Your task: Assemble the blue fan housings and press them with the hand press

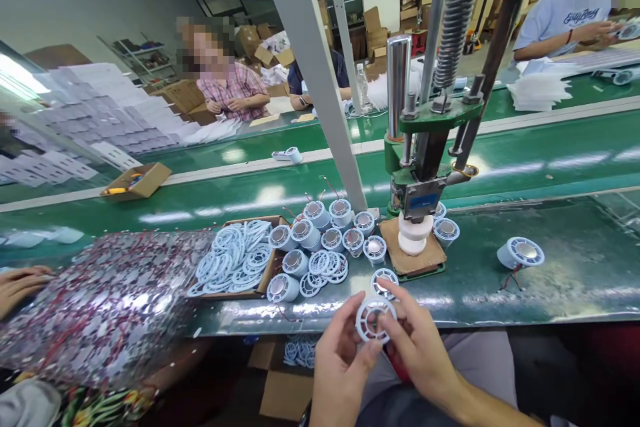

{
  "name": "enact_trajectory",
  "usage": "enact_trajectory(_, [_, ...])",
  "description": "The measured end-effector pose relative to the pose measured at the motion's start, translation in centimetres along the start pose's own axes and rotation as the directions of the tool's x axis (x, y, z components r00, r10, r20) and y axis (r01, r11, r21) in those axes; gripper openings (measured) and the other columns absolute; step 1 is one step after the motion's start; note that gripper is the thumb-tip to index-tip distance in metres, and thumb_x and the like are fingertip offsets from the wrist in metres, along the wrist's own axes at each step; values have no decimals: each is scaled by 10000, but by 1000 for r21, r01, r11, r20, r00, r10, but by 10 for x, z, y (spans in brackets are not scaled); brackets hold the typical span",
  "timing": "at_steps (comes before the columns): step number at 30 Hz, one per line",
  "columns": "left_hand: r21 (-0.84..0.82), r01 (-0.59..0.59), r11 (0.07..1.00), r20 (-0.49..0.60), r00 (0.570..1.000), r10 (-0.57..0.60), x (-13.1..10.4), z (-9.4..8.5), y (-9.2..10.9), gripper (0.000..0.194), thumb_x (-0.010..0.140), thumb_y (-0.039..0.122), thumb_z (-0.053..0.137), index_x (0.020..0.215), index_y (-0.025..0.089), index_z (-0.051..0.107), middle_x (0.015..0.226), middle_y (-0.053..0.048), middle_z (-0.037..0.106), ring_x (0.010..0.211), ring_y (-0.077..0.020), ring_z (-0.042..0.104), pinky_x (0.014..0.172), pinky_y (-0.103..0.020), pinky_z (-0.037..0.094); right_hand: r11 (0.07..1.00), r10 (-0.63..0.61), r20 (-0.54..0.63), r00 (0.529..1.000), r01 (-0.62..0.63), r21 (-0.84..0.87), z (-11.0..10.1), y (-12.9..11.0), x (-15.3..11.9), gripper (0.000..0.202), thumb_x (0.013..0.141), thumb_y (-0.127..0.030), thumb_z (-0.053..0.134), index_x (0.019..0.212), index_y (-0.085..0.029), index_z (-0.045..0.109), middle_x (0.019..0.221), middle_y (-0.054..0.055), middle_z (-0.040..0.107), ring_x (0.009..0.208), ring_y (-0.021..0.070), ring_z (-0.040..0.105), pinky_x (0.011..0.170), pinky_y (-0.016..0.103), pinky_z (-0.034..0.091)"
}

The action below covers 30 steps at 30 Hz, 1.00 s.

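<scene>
Several half-curled fingers (401, 335) around ring (361, 322)

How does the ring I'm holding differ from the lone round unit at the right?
The ring is held between your left hand and right hand, while the unit rests on the bench. The unit has a silver central disc; the ring shows none. Both are pale blue and spoked.

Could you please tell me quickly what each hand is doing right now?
Left hand: closed on the edge of a pale blue ring.
Right hand: closed on the same ring, from the other side.
</scene>
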<state>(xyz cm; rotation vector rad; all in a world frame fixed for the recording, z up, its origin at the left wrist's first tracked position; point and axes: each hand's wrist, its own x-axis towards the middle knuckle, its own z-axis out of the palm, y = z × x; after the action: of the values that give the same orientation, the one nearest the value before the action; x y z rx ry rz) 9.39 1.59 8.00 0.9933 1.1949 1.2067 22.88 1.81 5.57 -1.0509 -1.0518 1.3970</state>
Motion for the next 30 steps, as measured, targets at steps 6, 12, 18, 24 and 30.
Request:
enact_trajectory(6, [67,65,996,-65,996,-60,7,-20,-15,429,694,380,848,1060,173,760,906,-98,792,800,-233,751,739,-286,614,911,-300,159,941,332,-246,-12,11,-13,625,943,-248,574,1498,-323,295,1010,20,690,693,114,612,641,217,529])
enact_trajectory(12, [69,75,995,-134,989,-65,15,-26,-22,472,672,378,849,1080,157,760,965,-115,783,838,-247,743,760,-314,611,610,-542,-3,841,391,-689,-42,39,10,487,941,-236,531,1419,-242,444,1292,138,574,1138,254,591,928,402,545])
enact_trajectory(18, [336,-83,938,-37,994,102,51,-1,-41,369,768,383,723,1068,171,756,1037,-109,719,876,-227,687,731,-309,577,539,-529,24,848,357,-763,-36,78,34,516,828,-131,593,1334,-221,551,1286,148,585,1197,301,574,997,493,527])
enact_trajectory(24, [584,-278,763,88,956,281,70,23,-57,288,898,235,532,1091,177,737,1017,-94,656,957,-232,642,899,-394,523,549,-568,14,823,392,-738,-37,89,36,554,821,-105,564,1359,-215,495,1275,148,599,1205,278,598,1010,460,535])
enact_trajectory(30, [689,-344,638,188,935,301,72,24,-53,350,929,199,458,1180,150,698,1062,-119,629,1034,-256,623,950,-444,512,575,-574,-12,819,392,-718,-39,91,36,567,819,-104,558,1368,-212,467,1269,148,612,1194,266,612,1003,449,544])
